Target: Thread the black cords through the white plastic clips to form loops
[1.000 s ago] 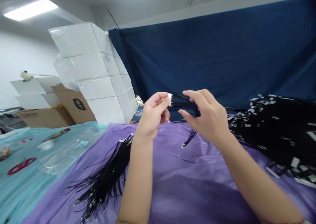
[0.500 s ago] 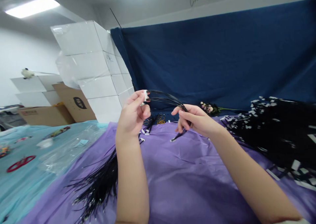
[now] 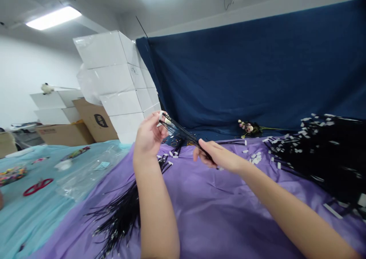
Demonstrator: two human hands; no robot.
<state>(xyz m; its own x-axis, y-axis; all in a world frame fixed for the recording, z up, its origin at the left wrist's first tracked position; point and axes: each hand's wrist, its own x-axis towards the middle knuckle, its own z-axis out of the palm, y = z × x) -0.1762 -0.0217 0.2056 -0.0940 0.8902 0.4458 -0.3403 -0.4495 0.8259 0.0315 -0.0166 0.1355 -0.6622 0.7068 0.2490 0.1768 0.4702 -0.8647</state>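
Note:
My left hand (image 3: 148, 136) is raised above a purple sheet (image 3: 223, 209) and pinches the white-tagged end of a thin bundle of black strands (image 3: 183, 134). My right hand (image 3: 216, 155), lower and to the right, grips the other end of the same bundle, so the strands run taut and slanted between both hands. A loose heap of black strands (image 3: 121, 215) lies on the sheet under my left forearm. A large pile of black strands with white tags (image 3: 323, 156) fills the right side.
A stack of white boxes (image 3: 117, 87) and brown cartons (image 3: 91, 122) stand at the back left. A blue cloth (image 3: 257, 68) hangs behind. A light blue sheet (image 3: 42, 190) with clear bags and small coloured items lies left. A small flower sprig (image 3: 248, 128) lies at the back.
My hands have drawn apart: the left moved left, the right moved down and right, pulling the bundle from a curve into a straight slanted line. The camera shifted slightly left.

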